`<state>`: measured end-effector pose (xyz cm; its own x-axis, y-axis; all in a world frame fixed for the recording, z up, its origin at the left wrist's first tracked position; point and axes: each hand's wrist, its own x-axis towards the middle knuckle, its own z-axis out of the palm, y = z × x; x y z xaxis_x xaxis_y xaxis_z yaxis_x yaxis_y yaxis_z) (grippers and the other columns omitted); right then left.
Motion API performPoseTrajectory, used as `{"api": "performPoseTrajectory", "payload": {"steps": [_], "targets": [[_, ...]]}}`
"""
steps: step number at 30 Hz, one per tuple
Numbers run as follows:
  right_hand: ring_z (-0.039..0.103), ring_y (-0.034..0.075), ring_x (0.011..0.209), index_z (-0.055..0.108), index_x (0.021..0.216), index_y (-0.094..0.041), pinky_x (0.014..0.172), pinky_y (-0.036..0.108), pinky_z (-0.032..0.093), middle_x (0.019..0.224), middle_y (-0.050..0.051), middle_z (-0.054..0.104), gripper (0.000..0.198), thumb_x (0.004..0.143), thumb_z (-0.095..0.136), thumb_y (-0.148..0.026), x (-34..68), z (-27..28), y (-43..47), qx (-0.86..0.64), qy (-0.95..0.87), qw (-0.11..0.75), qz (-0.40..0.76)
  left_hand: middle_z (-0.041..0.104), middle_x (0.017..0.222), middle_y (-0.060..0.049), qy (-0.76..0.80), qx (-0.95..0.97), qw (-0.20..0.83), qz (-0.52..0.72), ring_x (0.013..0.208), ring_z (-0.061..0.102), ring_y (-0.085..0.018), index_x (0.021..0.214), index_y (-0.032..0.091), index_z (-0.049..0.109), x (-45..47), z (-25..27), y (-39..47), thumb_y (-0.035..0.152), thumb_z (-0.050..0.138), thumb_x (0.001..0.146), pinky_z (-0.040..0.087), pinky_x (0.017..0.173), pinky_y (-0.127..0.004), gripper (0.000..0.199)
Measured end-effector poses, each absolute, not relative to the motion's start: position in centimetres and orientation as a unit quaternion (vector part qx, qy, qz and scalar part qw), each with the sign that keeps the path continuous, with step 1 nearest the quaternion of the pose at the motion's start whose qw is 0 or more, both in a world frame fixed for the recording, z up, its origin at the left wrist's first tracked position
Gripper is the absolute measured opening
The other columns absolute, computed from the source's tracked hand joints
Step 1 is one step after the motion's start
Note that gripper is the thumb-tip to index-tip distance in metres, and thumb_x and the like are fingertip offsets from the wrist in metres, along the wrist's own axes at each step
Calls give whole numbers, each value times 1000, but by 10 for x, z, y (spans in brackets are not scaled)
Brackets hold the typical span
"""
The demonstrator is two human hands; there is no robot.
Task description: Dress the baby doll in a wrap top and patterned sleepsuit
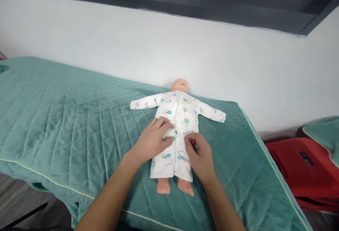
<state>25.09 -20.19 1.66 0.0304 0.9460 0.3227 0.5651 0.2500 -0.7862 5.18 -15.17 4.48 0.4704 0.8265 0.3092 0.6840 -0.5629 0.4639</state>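
A baby doll (180, 85) lies on its back, head toward the wall, bare feet toward me. It wears a white printed long-sleeved top (186, 113) with both sleeves spread out, and matching white baby pants (165, 160). At the waist, my left hand (153, 137) rests on the clothes with thumb and fingers apart, close to the top's lower hem. My right hand (200, 155) has its thumb and index finger pinched together on the pants near the waist, on the other side. Part of the waistband is hidden under my fingers.
A green quilted cover (79, 118) with pale piping spreads over the bed. Behind it rises a white wall (119, 40) below a dark window frame (159, 0). A red plastic chair (304, 167) stands at the right, with green cloth (324, 134) on it.
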Motion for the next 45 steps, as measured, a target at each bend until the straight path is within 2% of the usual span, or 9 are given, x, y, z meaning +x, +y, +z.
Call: {"api": "performPoseTrajectory", "payload": {"steps": [7, 11, 16, 21, 26, 30, 34, 38, 45], "targets": [[58, 21, 91, 60, 94, -24, 83, 36, 47, 94, 4, 62, 9, 94, 52, -28, 239, 23, -227, -578, -633, 441, 266, 62, 104, -9, 489, 826, 59, 276, 98, 55, -24, 97, 20, 66, 65, 40, -159, 24, 42, 99, 48, 87, -41, 24], [58, 23, 98, 61, 97, -25, 87, 38, 47, 100, 4, 64, 8, 90, 57, -23, 239, 35, -235, -553, -697, 341, 304, 64, 100, -8, 436, 833, 110, 322, 96, 57, -22, 95, 20, 66, 58, 27, -172, 24, 43, 99, 49, 90, -40, 24], [57, 24, 98, 60, 90, -24, 85, 37, 45, 97, 3, 65, 16, 81, 61, -11, 235, 49, -244, -541, -773, 210, 256, 62, 116, -9, 467, 767, 188, 398, 111, 58, -23, 111, 25, 64, 32, -2, -223, 21, 44, 98, 49, 98, -41, 24], [55, 25, 91, 59, 90, -21, 77, 38, 40, 94, 4, 65, 16, 84, 55, -7, 208, 46, -258, -590, -774, 147, 177, 57, 128, -9, 488, 755, 264, 349, 115, 56, -25, 126, 26, 54, 17, -25, -266, 18, 53, 91, 48, 98, -43, 36], [55, 23, 88, 59, 92, -21, 78, 38, 40, 90, 3, 62, 21, 87, 49, -3, 202, 37, -263, -580, -773, 197, 166, 63, 103, -6, 499, 735, 280, 365, 97, 60, -22, 102, 22, 59, 22, -26, -267, 22, 48, 95, 47, 88, -40, 13], [55, 21, 91, 60, 97, -21, 82, 37, 42, 92, 2, 62, 23, 87, 52, -2, 212, 31, -267, -539, -790, 244, 162, 63, 95, -4, 501, 670, 337, 431, 90, 61, -19, 96, 21, 59, 28, -17, -273, 29, 47, 98, 49, 81, -33, 15], [54, 23, 92, 60, 105, -21, 81, 38, 44, 95, 3, 62, 27, 87, 52, -2, 216, 31, -284, -497, -823, 238, 135, 64, 100, -5, 514, 634, 353, 458, 96, 62, -19, 96, 21, 59, 28, -18, -292, 33, 48, 99, 50, 86, -33, 17], [57, 24, 92, 59, 103, -21, 81, 41, 45, 97, 4, 64, 18, 93, 50, -9, 220, 39, -299, -493, -831, 228, 122, 65, 99, -4, 536, 651, 321, 431, 93, 63, -19, 101, 21, 60, 24, -27, -304, 30, 48, 99, 52, 84, -33, 15], [61, 21, 100, 56, 114, -24, 87, 36, 51, 109, 5, 63, 21, 95, 49, -20, 262, 21, -300, -578, -677, 416, 183, 60, 125, -9, 490, 739, 141, 441, 120, 55, -22, 122, 22, 57, 43, -4, -303, 15, 47, 96, 48, 103, -41, 28]]}}
